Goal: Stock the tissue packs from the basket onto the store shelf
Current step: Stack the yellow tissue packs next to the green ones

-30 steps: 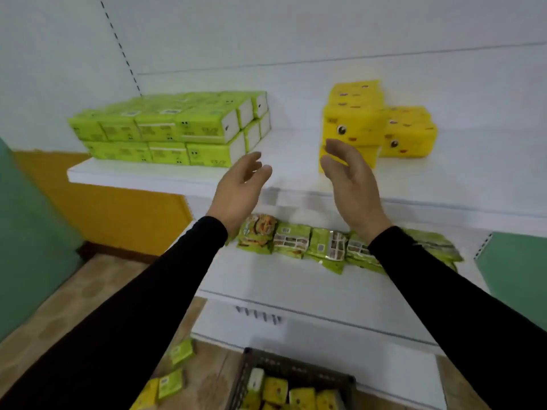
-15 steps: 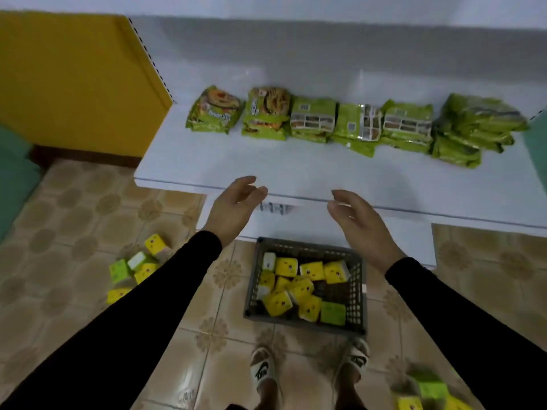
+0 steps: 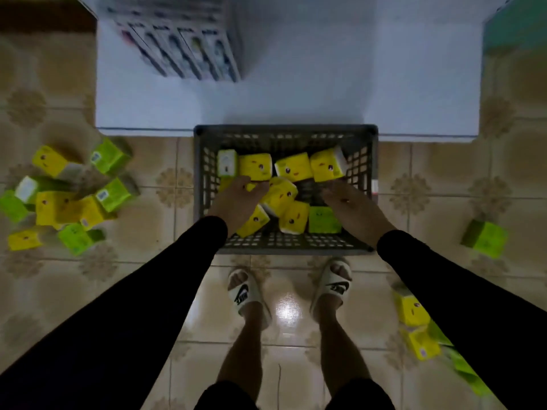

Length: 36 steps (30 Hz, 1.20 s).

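Inside basket (image 3: 373,161), both hands, apparently touching tissue packs (image 3: 256,166)

I see 2 arms in black sleeves reaching down and forward; my left hand (image 3: 236,199) points fingers ahead, lightly bent; my right hand (image 3: 352,207) lies back-up, fingers extended loosely; whether either grips anything I cannot tell; my 2 bare legs stand below.

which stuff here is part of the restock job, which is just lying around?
Job: basket; yellow packs and green pack inside it; left hand and right hand reaching in.

Lying about: loose packs on floor, lone green pack, boxes on low shelf.
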{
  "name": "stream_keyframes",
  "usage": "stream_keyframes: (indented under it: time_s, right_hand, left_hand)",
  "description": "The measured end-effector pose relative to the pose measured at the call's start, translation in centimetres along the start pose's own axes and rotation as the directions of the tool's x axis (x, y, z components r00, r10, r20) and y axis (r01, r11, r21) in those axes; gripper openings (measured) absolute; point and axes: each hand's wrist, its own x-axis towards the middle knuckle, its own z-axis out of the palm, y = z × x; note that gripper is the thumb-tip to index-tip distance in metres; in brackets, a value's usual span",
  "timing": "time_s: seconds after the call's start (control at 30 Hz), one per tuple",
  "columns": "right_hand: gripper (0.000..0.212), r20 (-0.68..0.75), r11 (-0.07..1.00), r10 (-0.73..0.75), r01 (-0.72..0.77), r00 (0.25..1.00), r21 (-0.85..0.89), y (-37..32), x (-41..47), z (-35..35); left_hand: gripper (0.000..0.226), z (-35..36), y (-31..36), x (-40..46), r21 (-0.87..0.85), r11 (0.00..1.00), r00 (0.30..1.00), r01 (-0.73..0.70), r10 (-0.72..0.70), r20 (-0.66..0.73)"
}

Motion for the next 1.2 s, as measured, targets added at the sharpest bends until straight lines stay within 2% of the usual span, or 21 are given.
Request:
stream_keyframes:
  time_s: [0.1, 0.17, 0.3, 0.43, 0.53, 0.6, 0.7, 0.77, 0.83, 0.93, 1.03, 1.1, 1.17, 1.2]
  right_hand:
    - [0.058, 0.051, 0.996, 0.048, -0.043, 0.998, -0.084, 5.4, 7.0, 3.1]
    - [0.045, 0.071, 0.992, 0.074, -0.067, 0.995, -0.105, 8.5, 11.8, 5.5]
    - [0.033, 0.036, 0.999, 0.05, -0.049, 0.998, -0.019, 13.1, 20.7, 10.3]
    - [0.045, 0.017, 0.997, -0.013, 0.012, 1.0, 0.071, 14.6, 27.1, 14.3]
    - [0.052, 0.02, 0.984, 0.014, -0.017, 1.0, 0.177, 14.5, 29.6, 16.6]
    - [0.055, 0.002, 0.973, 0.027, -0.027, 1.0, 0.228, 14.4, 30.1, 17.4]
    - [0.057, -0.058, 0.976, 0.042, -0.028, 0.997, 0.216, 13.2, 28.0, 16.2]
    - [0.058, -0.086, 0.982, 0.017, -0.001, 0.996, 0.189, 12.0, 25.7, 14.3]
    - [0.055, -0.109, 0.985, -0.061, 0.078, 0.992, 0.156, 10.1, 22.7, 11.9]
    - [0.031, -0.195, 0.969, -0.205, 0.227, 0.959, 0.096, 5.9, 17.3, 7.9]
    - [0.039, -0.3, 0.949, -0.281, 0.311, 0.912, 0.057, 0.6, 11.1, 4.0]
    - [0.031, -0.315, 0.944, -0.293, 0.326, 0.903, 0.055, -3.3, 6.1, 1.2]
    - [0.065, -0.34, 0.947, -0.268, 0.312, 0.901, 0.078, -7.2, 0.9, -1.7]
    - [0.066, -0.357, 0.937, -0.285, 0.336, 0.89, 0.09, -9.0, -1.7, -3.2]
  left_hand:
    - [0.061, 5.1, -5.1, 7.4, -0.025, 0.993, 0.994, 0.112, -0.112, 0.005]
    - [0.06, 8.5, -8.4, 12.2, -0.069, 0.987, 0.989, 0.146, -0.144, 0.039]
    - [0.071, 14.0, -12.5, 19.5, -0.24, 0.954, 0.983, 0.181, -0.18, 0.028]
    - [0.089, 17.3, -13.8, 24.7, -0.447, 0.875, 0.978, 0.188, -0.209, 0.0]
    - [0.078, 18.3, -14.1, 26.9, -0.55, 0.816, 0.957, 0.179, -0.274, -0.095]
    - [0.081, 18.4, -13.9, 27.0, -0.579, 0.797, 0.943, 0.174, -0.304, -0.135]
    - [0.075, 17.4, -13.2, 25.5, -0.598, 0.783, 0.939, 0.174, -0.314, -0.138]
    - [0.069, 15.9, -12.0, 23.4, -0.559, 0.81, 0.948, 0.178, -0.292, -0.122]
    - [0.058, 13.6, -9.7, 20.2, -0.512, 0.851, 0.965, 0.115, -0.217, -0.145]
    - [0.049, 9.8, -5.0, 14.4, -0.451, 0.891, 0.984, 0.046, -0.119, -0.135]
    - [0.026, 5.5, 0.3, 7.0, -0.354, 0.932, 0.983, -0.08, 0.015, -0.181]
    - [0.033, 2.7, 4.0, 1.6, -0.31, 0.937, 0.977, -0.164, 0.112, -0.181]
    - [0.039, -0.2, 7.8, -4.0, -0.237, 0.938, 0.962, -0.253, 0.216, -0.169]
    - [0.04, -1.6, 9.5, -6.8, -0.201, 0.934, 0.95, -0.296, 0.267, -0.161]
